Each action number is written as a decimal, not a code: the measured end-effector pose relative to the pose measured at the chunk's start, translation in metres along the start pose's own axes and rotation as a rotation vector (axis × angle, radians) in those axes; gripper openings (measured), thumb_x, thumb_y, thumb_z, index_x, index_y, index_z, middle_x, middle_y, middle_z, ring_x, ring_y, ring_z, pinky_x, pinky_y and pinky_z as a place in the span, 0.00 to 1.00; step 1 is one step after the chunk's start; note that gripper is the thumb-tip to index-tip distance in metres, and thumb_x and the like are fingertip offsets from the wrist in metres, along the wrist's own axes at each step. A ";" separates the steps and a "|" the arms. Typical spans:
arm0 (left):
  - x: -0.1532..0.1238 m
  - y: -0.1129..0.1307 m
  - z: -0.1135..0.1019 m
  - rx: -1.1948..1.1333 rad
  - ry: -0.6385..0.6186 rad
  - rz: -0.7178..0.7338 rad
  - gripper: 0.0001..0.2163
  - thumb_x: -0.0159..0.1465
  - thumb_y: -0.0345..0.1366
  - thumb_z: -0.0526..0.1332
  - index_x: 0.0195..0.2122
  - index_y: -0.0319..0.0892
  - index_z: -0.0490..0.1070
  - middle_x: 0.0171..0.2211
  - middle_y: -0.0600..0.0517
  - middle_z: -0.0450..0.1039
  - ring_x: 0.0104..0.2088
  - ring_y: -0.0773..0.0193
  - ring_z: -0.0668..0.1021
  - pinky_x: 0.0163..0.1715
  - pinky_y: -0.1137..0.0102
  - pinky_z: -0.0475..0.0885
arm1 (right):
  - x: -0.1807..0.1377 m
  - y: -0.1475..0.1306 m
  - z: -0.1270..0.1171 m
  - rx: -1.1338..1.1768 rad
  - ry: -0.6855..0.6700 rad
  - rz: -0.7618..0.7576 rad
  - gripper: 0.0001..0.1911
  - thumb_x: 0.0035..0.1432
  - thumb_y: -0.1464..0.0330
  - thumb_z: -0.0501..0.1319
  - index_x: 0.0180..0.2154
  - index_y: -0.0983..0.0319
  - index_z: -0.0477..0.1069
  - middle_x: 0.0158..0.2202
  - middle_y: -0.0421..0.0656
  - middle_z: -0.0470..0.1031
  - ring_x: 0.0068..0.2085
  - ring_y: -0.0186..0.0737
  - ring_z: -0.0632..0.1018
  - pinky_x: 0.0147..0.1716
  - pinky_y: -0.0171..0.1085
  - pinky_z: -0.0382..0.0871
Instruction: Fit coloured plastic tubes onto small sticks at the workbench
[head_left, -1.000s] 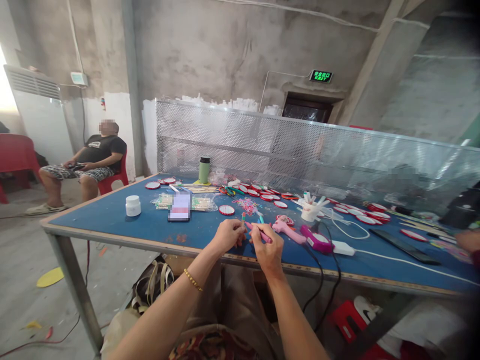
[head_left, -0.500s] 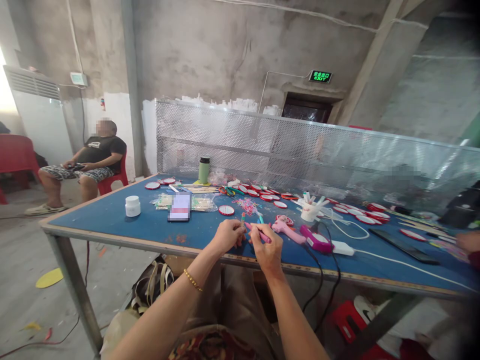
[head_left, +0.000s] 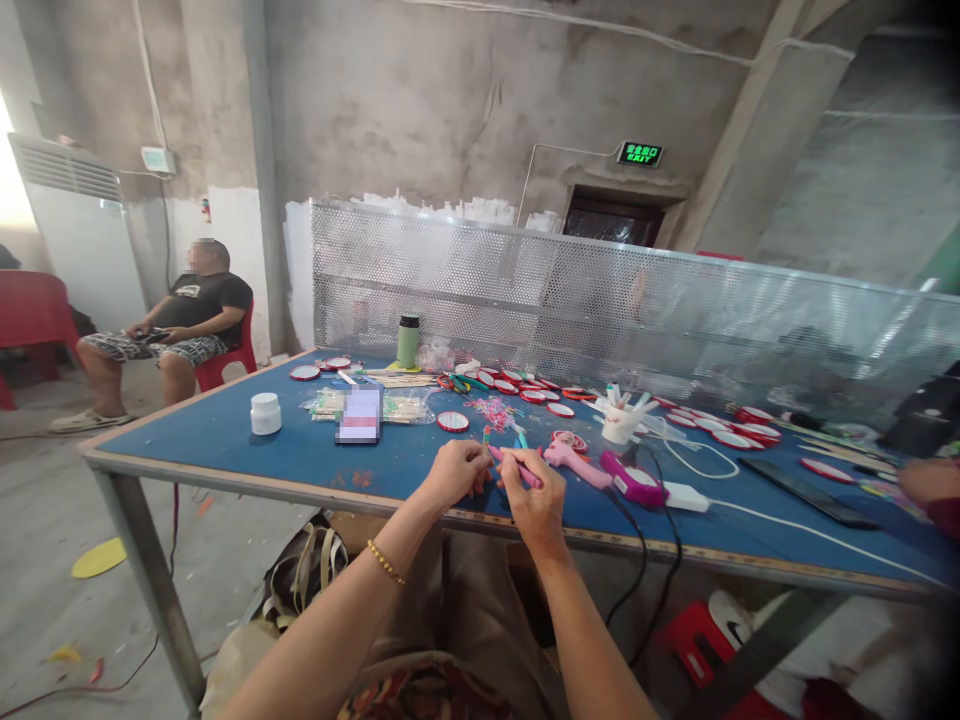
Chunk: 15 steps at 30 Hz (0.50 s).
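Close together over the table's near edge, both of my hands work at the same spot. My left hand is closed, pinching a thin stick with an orange and green tip that pokes up above the fingers. My right hand wraps round a pink pen-like tool, its front end pointing at the left fingertips. What lies between the fingertips is too small to make out. Just beyond them is a heap of small colourful pieces, with a round red-rimmed disc to its left.
On the blue table are a white jar, a phone, a green bottle, a cup of sticks, a pink hand tool and a purple box with cables. A co-worker's hand is at right.
My hands hold almost the same pose and place. At the right edge, the co-worker's hand has shifted slightly left.
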<state>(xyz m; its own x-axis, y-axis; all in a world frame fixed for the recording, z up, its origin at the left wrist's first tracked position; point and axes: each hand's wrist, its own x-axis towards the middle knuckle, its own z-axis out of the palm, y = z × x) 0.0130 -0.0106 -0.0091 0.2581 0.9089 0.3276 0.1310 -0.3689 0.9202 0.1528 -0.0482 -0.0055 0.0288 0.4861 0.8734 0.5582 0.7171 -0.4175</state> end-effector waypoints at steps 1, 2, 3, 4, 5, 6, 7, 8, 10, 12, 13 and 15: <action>0.000 0.001 0.000 0.006 0.001 0.000 0.09 0.61 0.34 0.56 0.25 0.39 0.70 0.19 0.55 0.71 0.17 0.72 0.71 0.15 0.79 0.63 | 0.000 -0.001 0.000 0.002 -0.005 -0.005 0.12 0.67 0.64 0.57 0.32 0.59 0.74 0.28 0.41 0.79 0.27 0.36 0.78 0.30 0.34 0.73; -0.001 0.001 0.000 0.012 0.004 -0.002 0.10 0.62 0.34 0.56 0.24 0.39 0.69 0.18 0.55 0.70 0.16 0.71 0.71 0.15 0.79 0.63 | 0.000 -0.001 0.000 0.004 -0.008 -0.010 0.12 0.67 0.64 0.57 0.32 0.59 0.74 0.28 0.40 0.79 0.27 0.36 0.78 0.31 0.34 0.73; -0.001 0.002 0.000 0.017 0.007 -0.006 0.10 0.62 0.34 0.56 0.24 0.39 0.69 0.17 0.55 0.69 0.16 0.71 0.71 0.16 0.79 0.63 | 0.000 -0.002 0.000 0.005 -0.010 -0.015 0.12 0.66 0.65 0.57 0.32 0.59 0.74 0.28 0.40 0.79 0.27 0.36 0.79 0.31 0.34 0.73; -0.001 0.002 0.000 0.022 0.011 -0.011 0.10 0.62 0.35 0.56 0.24 0.39 0.69 0.17 0.56 0.68 0.16 0.71 0.71 0.16 0.79 0.63 | 0.000 -0.002 0.000 0.006 -0.013 -0.018 0.12 0.66 0.65 0.57 0.32 0.59 0.74 0.28 0.40 0.79 0.28 0.36 0.79 0.31 0.34 0.73; -0.001 0.003 0.000 0.025 0.013 -0.014 0.11 0.62 0.35 0.56 0.24 0.39 0.69 0.17 0.56 0.68 0.17 0.71 0.71 0.16 0.79 0.63 | 0.000 -0.002 -0.001 0.007 -0.017 -0.021 0.12 0.67 0.65 0.57 0.32 0.59 0.74 0.28 0.40 0.79 0.28 0.36 0.79 0.31 0.34 0.73; -0.001 0.003 0.000 0.028 0.015 -0.018 0.11 0.62 0.35 0.56 0.24 0.39 0.69 0.17 0.56 0.68 0.17 0.71 0.71 0.16 0.79 0.63 | 0.000 -0.002 0.000 0.008 -0.018 -0.022 0.12 0.67 0.65 0.57 0.32 0.59 0.74 0.28 0.40 0.79 0.28 0.36 0.79 0.30 0.34 0.73; -0.001 0.002 0.000 0.031 0.015 -0.019 0.11 0.63 0.36 0.56 0.25 0.39 0.69 0.17 0.56 0.68 0.17 0.71 0.71 0.16 0.79 0.63 | 0.001 -0.001 0.000 0.008 -0.020 -0.022 0.12 0.67 0.65 0.57 0.32 0.59 0.74 0.28 0.40 0.79 0.28 0.36 0.79 0.30 0.34 0.73; -0.001 0.002 0.000 0.032 0.013 -0.017 0.11 0.63 0.36 0.56 0.25 0.39 0.70 0.17 0.55 0.69 0.17 0.71 0.71 0.16 0.79 0.63 | 0.001 -0.001 0.000 0.007 -0.019 -0.020 0.12 0.67 0.64 0.57 0.32 0.59 0.73 0.28 0.40 0.79 0.28 0.36 0.79 0.30 0.34 0.73; 0.000 0.001 0.000 0.032 0.010 -0.004 0.11 0.63 0.37 0.56 0.24 0.39 0.70 0.17 0.55 0.69 0.17 0.71 0.71 0.16 0.79 0.63 | 0.001 0.000 0.000 0.007 -0.014 -0.016 0.12 0.67 0.64 0.57 0.32 0.59 0.73 0.28 0.40 0.79 0.28 0.37 0.79 0.30 0.34 0.73; 0.000 0.000 0.000 0.025 0.010 0.009 0.11 0.62 0.36 0.56 0.24 0.39 0.69 0.17 0.55 0.69 0.17 0.71 0.71 0.16 0.78 0.63 | 0.000 0.001 0.001 0.007 -0.009 -0.015 0.11 0.67 0.64 0.57 0.32 0.59 0.73 0.28 0.41 0.79 0.28 0.37 0.79 0.30 0.34 0.73; 0.000 0.000 0.000 0.020 0.011 0.011 0.11 0.62 0.36 0.56 0.24 0.39 0.69 0.17 0.55 0.69 0.16 0.71 0.71 0.16 0.78 0.63 | 0.000 0.001 0.001 0.007 -0.007 -0.016 0.11 0.66 0.64 0.57 0.32 0.59 0.74 0.28 0.41 0.79 0.28 0.37 0.79 0.30 0.34 0.73; 0.000 0.000 0.000 0.014 0.012 0.007 0.11 0.61 0.35 0.56 0.24 0.39 0.69 0.17 0.55 0.69 0.16 0.70 0.71 0.15 0.78 0.63 | 0.000 0.001 0.001 0.006 -0.006 -0.019 0.11 0.66 0.65 0.57 0.32 0.59 0.74 0.28 0.40 0.79 0.28 0.36 0.79 0.31 0.34 0.73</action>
<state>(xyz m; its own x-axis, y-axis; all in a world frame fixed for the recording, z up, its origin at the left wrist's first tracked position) 0.0132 -0.0110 -0.0088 0.2474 0.9085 0.3368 0.1423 -0.3779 0.9148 0.1523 -0.0470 -0.0063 0.0135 0.4755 0.8796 0.5533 0.7292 -0.4026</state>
